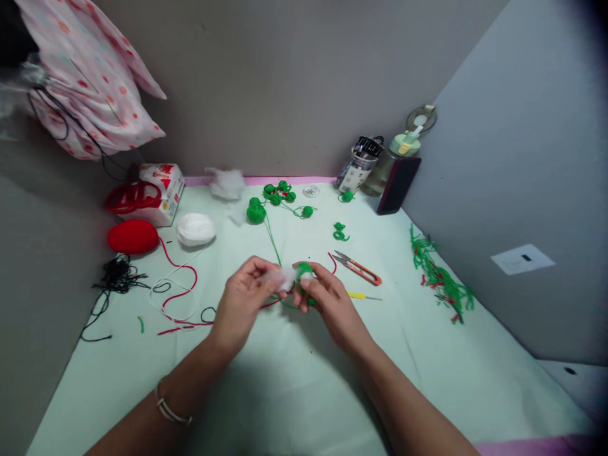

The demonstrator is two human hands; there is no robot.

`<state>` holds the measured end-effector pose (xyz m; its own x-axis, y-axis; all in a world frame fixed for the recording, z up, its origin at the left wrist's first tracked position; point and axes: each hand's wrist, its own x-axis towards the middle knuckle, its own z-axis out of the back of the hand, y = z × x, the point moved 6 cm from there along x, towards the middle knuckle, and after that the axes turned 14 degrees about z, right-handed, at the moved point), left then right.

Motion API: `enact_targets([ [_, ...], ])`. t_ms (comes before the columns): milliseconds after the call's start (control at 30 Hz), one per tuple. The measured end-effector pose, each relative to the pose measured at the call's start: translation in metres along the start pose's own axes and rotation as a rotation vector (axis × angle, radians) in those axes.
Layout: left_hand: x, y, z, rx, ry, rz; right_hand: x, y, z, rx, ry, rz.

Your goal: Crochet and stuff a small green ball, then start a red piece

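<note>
My left hand (244,294) pinches a tuft of white stuffing fibre (284,278). Close beside it, my right hand (327,291) is closed round a small green crocheted piece (304,271), with a bit of white showing at its opening. The tuft meets the edge of the green piece between my two hands. A strand of green yarn (273,237) runs from a green yarn ball (256,211) down toward my hands. Behind my right hand lie orange-handled thread snips (358,269) and a yellow-handled crochet hook (363,296), partly hidden.
Left are a red yarn ball (133,237), a white yarn ball (196,229), tangled black yarn (118,275) and a tissue pack (164,190). Farther back sit loose stuffing (227,183) and several green crocheted balls (278,192). Right are a phone (399,185), pen holder (356,170) and yarn scraps (439,275).
</note>
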<state>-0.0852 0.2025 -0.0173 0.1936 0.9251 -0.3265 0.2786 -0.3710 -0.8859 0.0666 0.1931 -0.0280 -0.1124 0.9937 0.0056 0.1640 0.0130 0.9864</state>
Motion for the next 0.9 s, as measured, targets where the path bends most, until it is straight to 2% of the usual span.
enact_targets([
  [67, -0.001, -0.006, 0.003, -0.051, 0.016, 0.039, 0.000, -0.002, -0.003, 0.104, 0.018, -0.045],
  [200, -0.003, -0.003, -0.005, -0.147, 0.134, 0.148, 0.000, -0.005, -0.003, 0.177, 0.006, -0.034],
  [367, 0.000, 0.001, -0.001, -0.200, 0.032, 0.142, 0.003, 0.002, 0.009, 0.307, -0.161, 0.051],
  [433, 0.000, 0.002, -0.002, -0.206, 0.052, 0.157, 0.004, 0.005, 0.008, 0.350, -0.164, 0.054],
  [500, 0.001, 0.004, -0.007, -0.180, 0.116, 0.154, 0.004, 0.005, 0.003, 0.358, -0.112, 0.023],
  [567, 0.001, 0.008, -0.012, -0.143, 0.179, 0.135, 0.002, 0.003, -0.002, 0.326, -0.056, 0.008],
  [633, 0.002, 0.013, -0.013, -0.108, 0.193, 0.121, 0.001, 0.003, -0.004, 0.260, -0.024, 0.036],
  [767, 0.004, 0.020, -0.007, -0.069, 0.130, 0.105, -0.002, 0.006, -0.005, 0.081, 0.020, 0.128],
  [900, 0.003, 0.022, -0.007, -0.036, 0.097, 0.076, -0.004, 0.010, -0.006, -0.031, 0.042, 0.161],
])
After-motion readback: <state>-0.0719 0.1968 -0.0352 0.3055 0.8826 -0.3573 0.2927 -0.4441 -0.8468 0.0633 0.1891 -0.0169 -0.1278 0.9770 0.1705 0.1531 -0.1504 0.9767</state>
